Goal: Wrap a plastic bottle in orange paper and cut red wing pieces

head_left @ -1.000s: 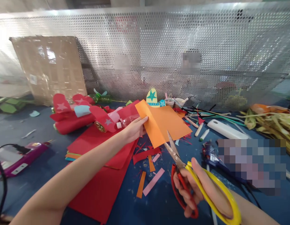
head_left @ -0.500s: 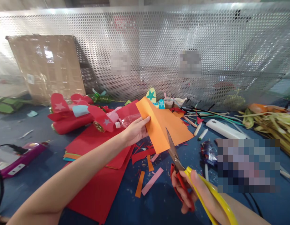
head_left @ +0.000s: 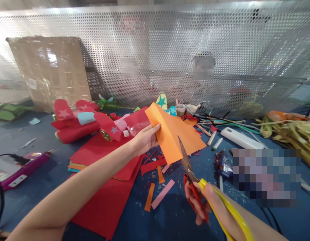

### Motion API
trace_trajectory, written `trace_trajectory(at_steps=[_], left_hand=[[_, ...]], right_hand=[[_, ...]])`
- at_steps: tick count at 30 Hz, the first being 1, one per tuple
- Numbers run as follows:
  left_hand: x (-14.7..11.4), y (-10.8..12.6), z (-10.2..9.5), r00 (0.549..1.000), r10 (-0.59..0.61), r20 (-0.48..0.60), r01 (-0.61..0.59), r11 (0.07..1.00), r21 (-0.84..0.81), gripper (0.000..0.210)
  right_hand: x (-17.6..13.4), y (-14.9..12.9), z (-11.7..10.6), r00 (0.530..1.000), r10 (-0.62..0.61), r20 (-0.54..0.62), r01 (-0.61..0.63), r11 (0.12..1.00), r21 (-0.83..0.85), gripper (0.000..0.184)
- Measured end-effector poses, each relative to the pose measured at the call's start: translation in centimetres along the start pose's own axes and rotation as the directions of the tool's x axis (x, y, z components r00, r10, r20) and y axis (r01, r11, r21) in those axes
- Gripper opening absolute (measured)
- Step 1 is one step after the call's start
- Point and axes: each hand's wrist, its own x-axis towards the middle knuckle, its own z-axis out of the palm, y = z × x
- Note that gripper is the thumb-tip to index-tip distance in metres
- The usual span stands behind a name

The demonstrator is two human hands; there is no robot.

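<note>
My left hand (head_left: 147, 138) pinches the left edge of an orange sheet of craft paper (head_left: 173, 132), thumb on top. The sheet is folded or creased and held tilted above the table. In my right hand (head_left: 200, 201) is a pair of scissors (head_left: 187, 164) with one red and one yellow handle. Its blades meet the sheet's lower edge, one blade lying over the paper and the other hidden beneath it. Orange and pink paper strips (head_left: 163, 194) lie on the table below. Red sheets (head_left: 102, 201) are stacked under my left forearm.
Red craft planes (head_left: 77, 124) and a clear plastic bottle (head_left: 137, 129) lie at the back left, before a cardboard panel (head_left: 49, 73). A purple power strip (head_left: 24, 170) is at left. On the right are a white glue gun or similar tool (head_left: 241, 138), markers (head_left: 217, 144) and dried husks (head_left: 285, 134).
Almost nothing differs. The scissors and my right hand have shifted very slightly to the right; my left hand keeps its hold on the orange sheet.
</note>
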Motion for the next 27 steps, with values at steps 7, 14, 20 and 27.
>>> trace_trajectory(at_steps=[7,14,20,27], left_hand=[[-0.11,-0.02,0.11,1.0,0.007,0.012,-0.008,1.0,0.023,0.028],[-0.12,0.0,0.16,1.0,0.007,0.001,-0.007,0.999,0.031,0.027],[-0.04,-0.06,-0.04,1.0,0.012,0.011,-0.012,1.0,0.027,0.023],[0.03,-0.08,-0.05,1.0,0.017,0.003,-0.017,0.999,0.048,0.025]], right_hand=[[1.33,-0.45,-0.2,0.999,-0.048,-0.016,0.048,0.999,0.013,0.068],[1.41,-0.69,0.15,0.997,-0.052,-0.058,0.052,0.999,-0.008,0.07],[1.49,-0.57,0.26,0.996,-0.038,-0.08,0.037,0.999,-0.007,0.068],[1.54,-0.31,0.28,0.995,-0.035,-0.095,0.035,0.999,0.005,0.067]])
